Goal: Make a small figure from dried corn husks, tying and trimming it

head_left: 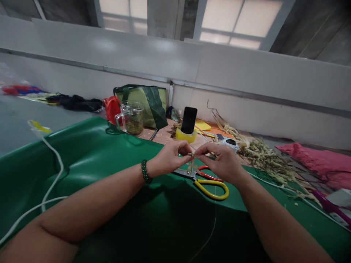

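Observation:
Both hands meet above the green sheet (95, 157) on the table. My left hand (175, 155), with a green bead bracelet (146, 171) on its wrist, pinches one end of a small pale plant-like piece (191, 166). My right hand (219, 159) is closed in a pinch on the same piece, fingertips almost touching the left ones. A thin pale thread (215, 219) hangs beneath the right hand and trails down over the sheet. Just under the hands lie scissors (211, 188) with one yellow and one red handle, their blades partly hidden by the piece.
Behind the hands stand a glass mug (134, 118), a green bag (153, 104) and a phone (189, 120) in a yellow holder (186, 136). Dried plant stems (267, 157) and pink cloth (307, 157) lie at right. White cables (56, 171) cross the sheet.

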`<state>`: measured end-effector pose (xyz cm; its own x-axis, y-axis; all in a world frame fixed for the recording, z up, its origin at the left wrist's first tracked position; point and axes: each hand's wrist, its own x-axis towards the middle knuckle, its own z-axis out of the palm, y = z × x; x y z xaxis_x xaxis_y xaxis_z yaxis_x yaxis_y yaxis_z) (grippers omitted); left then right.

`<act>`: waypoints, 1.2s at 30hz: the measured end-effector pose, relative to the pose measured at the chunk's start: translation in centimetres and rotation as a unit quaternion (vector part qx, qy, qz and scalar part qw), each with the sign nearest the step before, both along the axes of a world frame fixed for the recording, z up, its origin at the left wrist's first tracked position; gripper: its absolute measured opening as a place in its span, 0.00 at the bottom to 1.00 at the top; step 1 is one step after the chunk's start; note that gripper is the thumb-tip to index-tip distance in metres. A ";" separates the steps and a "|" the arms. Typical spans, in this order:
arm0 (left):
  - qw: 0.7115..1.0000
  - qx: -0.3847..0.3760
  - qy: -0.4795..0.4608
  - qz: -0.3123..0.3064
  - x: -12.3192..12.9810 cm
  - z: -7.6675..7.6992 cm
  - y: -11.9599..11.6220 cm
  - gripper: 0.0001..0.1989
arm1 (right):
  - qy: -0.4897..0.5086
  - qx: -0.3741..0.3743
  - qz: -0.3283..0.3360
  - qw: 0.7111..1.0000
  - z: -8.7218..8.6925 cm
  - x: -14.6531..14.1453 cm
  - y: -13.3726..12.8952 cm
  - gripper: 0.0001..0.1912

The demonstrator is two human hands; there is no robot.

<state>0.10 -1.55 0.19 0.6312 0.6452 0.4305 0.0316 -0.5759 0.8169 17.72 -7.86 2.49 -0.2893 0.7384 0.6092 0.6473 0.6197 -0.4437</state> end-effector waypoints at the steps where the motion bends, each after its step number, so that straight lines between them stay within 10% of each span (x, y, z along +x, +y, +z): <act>1: 0.999 -0.039 -0.010 -0.014 0.0 0.1 0.1 0.03 | 0.012 -0.017 0.004 1.000 0.2 0.1 0.0 0.05; 10: 0.971 -0.219 -0.062 -0.078 -0.4 0.8 0.5 0.07 | 0.030 -0.065 -0.030 0.997 1.4 1.0 -0.1 0.11; 25: 0.985 -0.147 -0.045 -0.074 -0.3 0.6 0.4 0.08 | 0.057 -0.222 0.018 0.973 0.9 -0.2 0.1 0.09; 36: 0.990 -0.132 -0.035 -0.040 -0.1 0.4 0.3 0.07 | 0.011 -0.186 -0.001 0.982 1.0 0.2 0.1 0.10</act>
<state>-0.01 -1.28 0.63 0.6598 0.6897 0.2983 -0.0685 -0.3401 0.9379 17.88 -7.73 3.52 -0.2765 0.9120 0.3031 0.6364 0.4101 -0.6533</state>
